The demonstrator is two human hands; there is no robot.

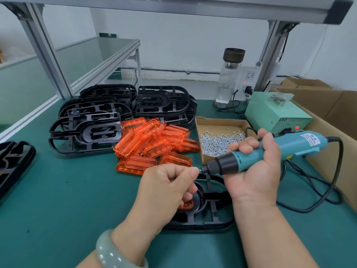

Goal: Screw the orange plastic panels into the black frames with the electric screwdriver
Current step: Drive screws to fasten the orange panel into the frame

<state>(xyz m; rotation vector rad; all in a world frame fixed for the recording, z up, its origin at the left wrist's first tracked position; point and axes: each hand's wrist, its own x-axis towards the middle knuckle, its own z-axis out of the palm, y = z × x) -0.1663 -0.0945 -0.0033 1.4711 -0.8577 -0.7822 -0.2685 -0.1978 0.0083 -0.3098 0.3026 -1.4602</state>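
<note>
1. The black frame (204, 215) being worked on lies flat on the green table (58, 209), directly beneath both hands and partly hidden by them. An orange panel (186, 205) sits inside it, and only a sliver shows under the left hand's curled fingers.
2. The electric screwdriver (270, 151) is held above the frame, nearly level, with its bit pointing toward the left hand.
3. The right hand (255, 171) is wrapped around the screwdriver's teal barrel, palm up, fingers closed over the top.
4. The left hand (166, 188) is curled, with thumb and forefinger pinched together at the tip of the bit. Whether a screw sits between them is too small to tell. A pale green bracelet (112, 252) circles that wrist.
5. Just beyond the left hand lies a heap of loose orange panels (152, 144), with stacked black frames (123, 113) behind it.
6. Beyond the right hand is an open cardboard box of screws (218, 140), then a green power unit (274, 113).
</note>
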